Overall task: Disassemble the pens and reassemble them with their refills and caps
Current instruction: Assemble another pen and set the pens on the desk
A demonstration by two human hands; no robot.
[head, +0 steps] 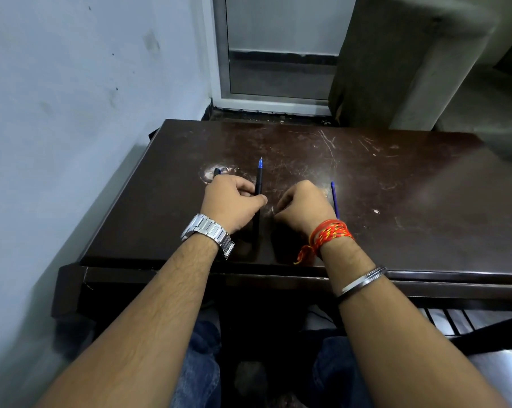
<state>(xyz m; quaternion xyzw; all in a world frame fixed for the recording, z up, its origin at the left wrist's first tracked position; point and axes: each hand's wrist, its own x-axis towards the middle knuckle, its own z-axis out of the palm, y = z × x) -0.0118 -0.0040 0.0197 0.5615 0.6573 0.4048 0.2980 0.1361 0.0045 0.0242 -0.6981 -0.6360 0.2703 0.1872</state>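
Observation:
A black pen [258, 181] with a blue tip lies lengthwise on the dark table [396, 187], its tip pointing away from me. My left hand [232, 200] is curled beside it, the thumb resting on the barrel. A dark pen piece [217, 171] sticks out of the top of that fist. My right hand [303, 204] rests just right of the pen with its fingers curled in, and I see nothing held in it. A thin blue refill [334, 198] lies on the table just beyond the right hand.
The scratched wooden table has a worn pale patch [210, 173] near my left hand. A blue-grey wall [72, 113] runs close along the left edge. Behind the table are a door frame [219, 69] and a curtain [366, 69].

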